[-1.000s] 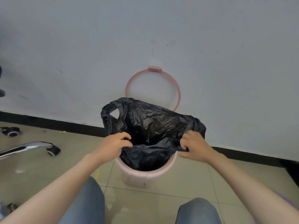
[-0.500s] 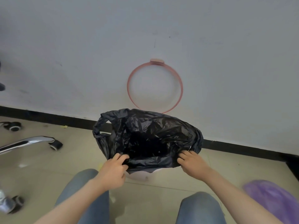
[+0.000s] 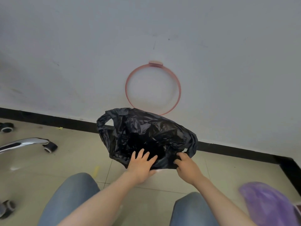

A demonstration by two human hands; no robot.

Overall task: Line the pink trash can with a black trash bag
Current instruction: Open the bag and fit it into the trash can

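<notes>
Below the pink ring (image 3: 155, 63) on the wall, the black bag (image 3: 146, 132) lies open and draped over the trash can (image 3: 157, 171), so the lining looks well under way, with the edge probably yet to be tucked round the rim. The left hand (image 3: 141, 163) presses flat, fingers spread, on the bag's near side; the right hand (image 3: 186, 165), just beside it, grips the bag's edge. The can is almost wholly hidden, only a pale sliver showing between the hands.
</notes>
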